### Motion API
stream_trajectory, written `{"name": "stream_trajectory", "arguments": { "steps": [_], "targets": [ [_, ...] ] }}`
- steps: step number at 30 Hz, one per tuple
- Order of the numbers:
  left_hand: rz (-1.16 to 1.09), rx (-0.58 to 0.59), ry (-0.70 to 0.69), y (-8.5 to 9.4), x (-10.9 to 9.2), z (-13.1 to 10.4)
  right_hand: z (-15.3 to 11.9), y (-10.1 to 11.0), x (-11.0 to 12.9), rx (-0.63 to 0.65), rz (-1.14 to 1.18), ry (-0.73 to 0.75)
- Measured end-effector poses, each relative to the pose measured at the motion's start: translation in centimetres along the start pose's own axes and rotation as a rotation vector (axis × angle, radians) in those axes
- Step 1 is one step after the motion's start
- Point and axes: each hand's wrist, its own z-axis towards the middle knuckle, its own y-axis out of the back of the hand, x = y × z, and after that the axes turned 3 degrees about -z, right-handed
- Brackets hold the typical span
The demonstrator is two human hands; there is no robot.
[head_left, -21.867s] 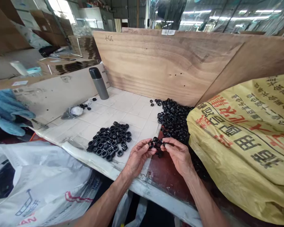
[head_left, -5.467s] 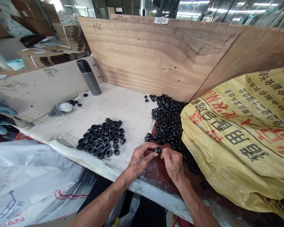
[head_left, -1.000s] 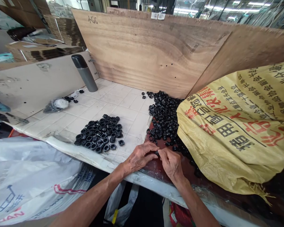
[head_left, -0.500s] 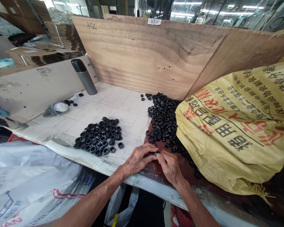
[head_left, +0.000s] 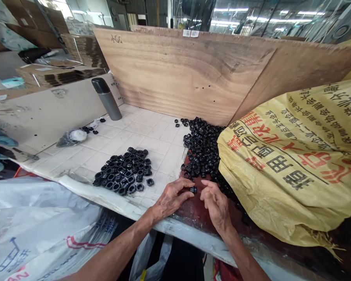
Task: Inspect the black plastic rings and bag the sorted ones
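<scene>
Between the thumb and fingers of my left hand (head_left: 174, 196) is a small black plastic fitting (head_left: 193, 190), gripped near the table's front edge. Just to its right, my right hand (head_left: 215, 203) is apart from the fitting, its index finger and thumb spread and the other fingers curled, with nothing seen in it. Left of my hands lies a pile of black ring-shaped fittings (head_left: 124, 171) on the pale tiled surface. A larger heap of black parts (head_left: 203, 144) spreads beyond my hands, against the yellow sack.
A yellow woven sack (head_left: 295, 164) lies at the right. Wooden boards (head_left: 175, 74) wall the back. On the left stand a grey flask (head_left: 110, 103) and a plastic bag of black parts (head_left: 71, 137). White sacks (head_left: 41, 222) hang over the front left.
My right hand has come off the fitting and moved slightly right, its fingers parting. The fitting stays in my left hand and shows more fully. The view has shifted a little.
</scene>
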Motion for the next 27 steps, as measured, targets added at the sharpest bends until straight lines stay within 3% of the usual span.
{"name": "stream_trajectory", "arguments": {
  "steps": [4,12,18,23,27],
  "targets": [
    [-0.016,-0.046,0.049,0.1,-0.2,0.1,0.2,0.2,0.5,0.127,0.042,0.021],
    [-0.028,-0.021,0.054,0.1,-0.1,0.1,0.3,0.2,0.0,0.092,-0.028,-0.025],
    [-0.057,0.013,0.054,0.0,0.0,0.1,0.1,-0.4,-0.8,0.13,0.072,-0.04],
    [-0.014,0.015,0.003,-0.2,0.6,-0.2,-0.2,-0.8,-1.0,0.13,-0.078,0.011],
    [-0.06,0.009,0.101,-0.2,0.3,0.0,-0.2,-0.8,-0.7,0.07,-0.036,-0.005]
  ]
}}
